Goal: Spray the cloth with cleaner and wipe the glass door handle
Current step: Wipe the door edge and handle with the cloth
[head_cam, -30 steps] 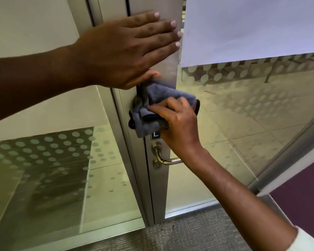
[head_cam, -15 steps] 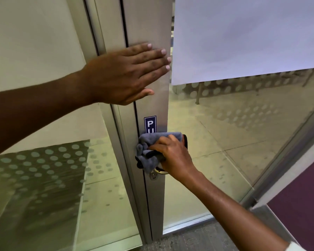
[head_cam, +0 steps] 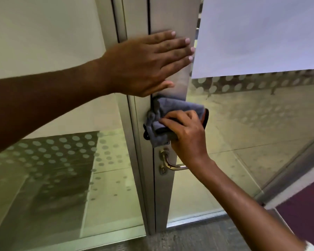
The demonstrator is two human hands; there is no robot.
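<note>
Grey cloth (head_cam: 172,120), one bunched piece with a dark edge, is being pressed against the brushed-metal door frame (head_cam: 163,192) by the right hand (head_cam: 187,134). That hand is curling its fingers over the cloth and gripping it, with the wrist reaching up from the lower right. One door handle (head_cam: 170,163), a curved metal lever with a brass tint, is sitting just below the cloth and not touching it; the right wrist is crossing in front of its far end. One small keyhole (head_cam: 163,170) is showing beneath the lever's base.

Higher up, the left hand (head_cam: 145,64) is lying flat and spread wide on the same metal frame, holding nothing, its thumb just above the top of the cloth. Two hands are in view in all.

One white sheet of paper (head_cam: 261,35) is covering the upper part of the glass pane (head_cam: 243,133) to the right. Bands of frosted dots are running across the glass on both sides of the frame.
</note>
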